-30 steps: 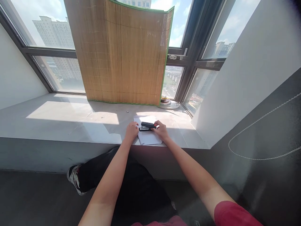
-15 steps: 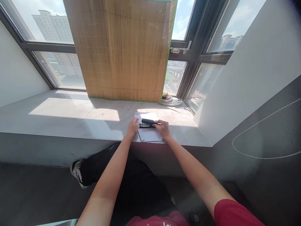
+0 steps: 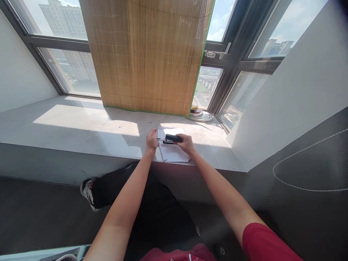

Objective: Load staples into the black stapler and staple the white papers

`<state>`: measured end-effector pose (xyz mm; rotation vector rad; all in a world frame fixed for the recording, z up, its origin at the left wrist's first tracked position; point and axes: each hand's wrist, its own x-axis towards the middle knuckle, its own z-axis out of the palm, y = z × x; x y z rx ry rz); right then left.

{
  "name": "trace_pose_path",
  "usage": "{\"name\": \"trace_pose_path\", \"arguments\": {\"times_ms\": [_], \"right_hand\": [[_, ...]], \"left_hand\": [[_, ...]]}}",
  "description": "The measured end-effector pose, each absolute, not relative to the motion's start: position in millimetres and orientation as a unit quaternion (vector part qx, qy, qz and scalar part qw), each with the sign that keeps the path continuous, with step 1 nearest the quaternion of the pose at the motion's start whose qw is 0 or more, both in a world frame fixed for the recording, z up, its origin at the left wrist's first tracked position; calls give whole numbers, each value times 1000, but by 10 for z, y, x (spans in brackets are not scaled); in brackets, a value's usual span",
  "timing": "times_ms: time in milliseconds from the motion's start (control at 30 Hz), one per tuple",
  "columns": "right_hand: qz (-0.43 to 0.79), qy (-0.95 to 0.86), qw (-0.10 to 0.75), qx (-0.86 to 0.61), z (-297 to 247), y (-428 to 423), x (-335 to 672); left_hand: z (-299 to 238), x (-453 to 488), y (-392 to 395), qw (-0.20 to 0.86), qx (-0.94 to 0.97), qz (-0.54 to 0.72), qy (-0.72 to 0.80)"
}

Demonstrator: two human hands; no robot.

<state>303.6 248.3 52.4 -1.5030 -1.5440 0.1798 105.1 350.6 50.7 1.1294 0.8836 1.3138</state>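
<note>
My right hand is wrapped round the right end of a black stapler, held just over white paper sheets. The stapler's top arm is lifted apart from its base. A thin metal part points from it towards my left hand. That hand is closed at the left edge of the paper, its fingertips close to the metal part. Whether it grips this part or some small thing is hidden by the fingers.
The paper lies on a pale windowsill, near its front edge. A bamboo blind hangs behind. Stacked round plates or lids stand at the back right. A beaded cord loops at the right.
My left hand has moved slightly left, and the metal part shows more between it and the stapler. The stapler has risen slightly in my right hand. The camera view has shifted a little.
</note>
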Motion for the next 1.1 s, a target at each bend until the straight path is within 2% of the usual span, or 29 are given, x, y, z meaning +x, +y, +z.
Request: {"name": "trace_pose_path", "arguments": {"times_ms": [100, 267, 367, 467, 600, 700, 800, 900, 967, 1100], "right_hand": [[-31, -642, 492, -587, 635, 2365, 2848], [-152, -747, 400, -509, 809, 2184, 2486], [-172, -789, 353, -472, 853, 2177, 2368], [-168, -795, 350, -465, 842, 2171, 2321], [-150, -672, 458, -562, 763, 2119, 2337], [-70, -520, 528, -667, 671, 2111, 2439], [10, -473, 508, -719, 561, 2145, 2589], [41, -487, 475, -731, 483, 2180, 2682], [32, -501, 480, -719, 493, 2194, 2665], [-63, -560, 523, -640, 676, 2267, 2367]], "left_hand": [[623, 1029, 3440, 675, 331, 587, 301], [727, 999, 3368, 805, 213, 511, 214], [742, 987, 3362, 803, 195, 523, 209], [731, 969, 3387, 792, 182, 544, 210], [704, 932, 3433, 794, 146, 553, 208], [716, 897, 3438, 774, 141, 581, 206], [764, 869, 3407, 766, 159, 593, 190], [820, 858, 3354, 777, 185, 577, 173], [850, 861, 3318, 779, 209, 566, 168], [886, 877, 3259, 767, 278, 552, 175]]}}
